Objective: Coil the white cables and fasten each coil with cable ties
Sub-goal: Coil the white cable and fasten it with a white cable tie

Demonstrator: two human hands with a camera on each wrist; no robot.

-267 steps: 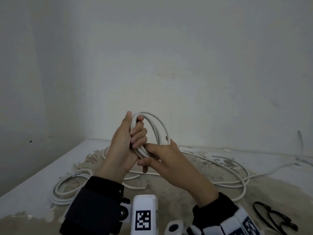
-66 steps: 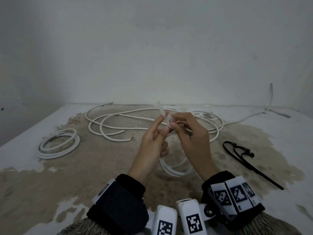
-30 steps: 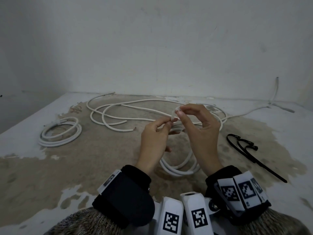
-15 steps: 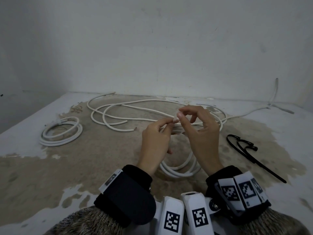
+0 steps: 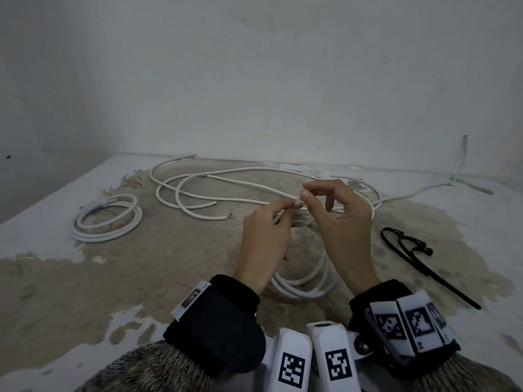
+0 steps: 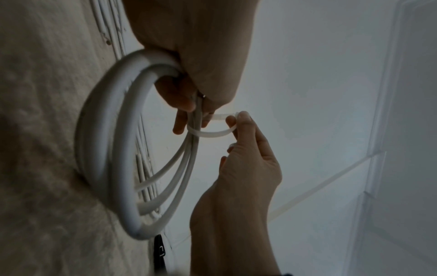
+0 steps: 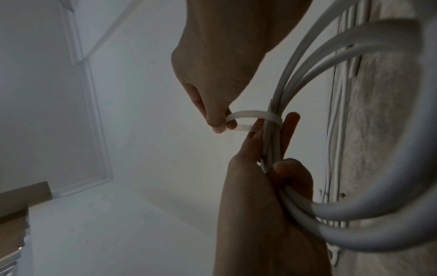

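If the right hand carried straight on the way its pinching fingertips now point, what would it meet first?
Most likely the left hand: the right hand points leftward, its fingertips at the cable tie almost touching the left fingertips.

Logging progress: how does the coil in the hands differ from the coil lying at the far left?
The held coil hangs upright from the left hand; the left coil lies flat on the table. The held coil's white tie, pinched by the right hand, is still a loose loop; the left coil looks already bound. Both are white cable.
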